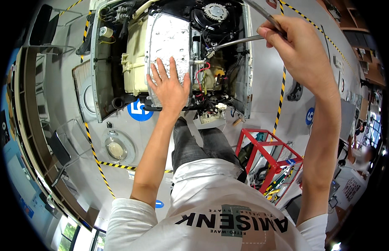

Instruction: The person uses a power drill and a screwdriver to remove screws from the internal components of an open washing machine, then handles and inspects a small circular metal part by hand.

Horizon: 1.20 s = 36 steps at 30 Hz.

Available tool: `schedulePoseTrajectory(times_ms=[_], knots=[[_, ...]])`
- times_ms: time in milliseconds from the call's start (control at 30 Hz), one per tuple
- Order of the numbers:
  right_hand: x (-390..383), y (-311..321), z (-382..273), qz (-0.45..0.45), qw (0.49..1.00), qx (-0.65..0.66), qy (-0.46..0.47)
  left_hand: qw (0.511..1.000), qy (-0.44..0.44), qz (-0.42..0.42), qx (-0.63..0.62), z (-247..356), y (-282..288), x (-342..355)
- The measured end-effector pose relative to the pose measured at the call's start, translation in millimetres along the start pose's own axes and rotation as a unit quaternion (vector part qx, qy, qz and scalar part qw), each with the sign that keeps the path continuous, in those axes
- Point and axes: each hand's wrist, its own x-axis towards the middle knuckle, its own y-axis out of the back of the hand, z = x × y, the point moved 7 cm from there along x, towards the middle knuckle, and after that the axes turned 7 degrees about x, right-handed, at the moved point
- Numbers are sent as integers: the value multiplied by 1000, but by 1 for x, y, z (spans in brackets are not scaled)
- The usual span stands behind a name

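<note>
My left hand (pixel 170 89) lies flat with spread fingers on the lower part of a silver foil-like cover (pixel 169 35), on top of an opened machine that looks like a washing machine. My right hand (pixel 301 50) is raised at the machine's right side, closed round a bent metal rod tool (pixel 240 41). One arm of the tool reaches left, its tip over the wiring beside the cover. The other arm runs up past the top edge of the view. Left of the cover is a cream plastic housing (pixel 136 62). Red and yellow wires (pixel 198 75) hang right of it.
Grey metal side panels (pixel 247 62) flank the open machine. A red-framed tool cart (pixel 261 146) with tools stands at the lower right. On the floor lie a round glass door (pixel 118 147) and black-yellow tape (pixel 92 146). Chairs (pixel 60 146) stand at the left.
</note>
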Motion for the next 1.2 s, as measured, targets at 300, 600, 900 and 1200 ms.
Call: schedulePoseTrajectory(times_ms=[300, 600, 900, 1200], knots=[[24, -37, -9, -42, 998, -17, -33, 999, 14, 27, -20, -2, 3, 0], [37, -53, -10, -37, 995, -93, 26, 999, 20, 19, -24, -4, 0, 1], [32, -57, -12, -4, 995, -90, 47, 999, 23, 23, -34, -3, 2, 1], [43, -66, -8, -26, 997, -72, -27, 999, 21, 12, -27, -4, 0, 1]])
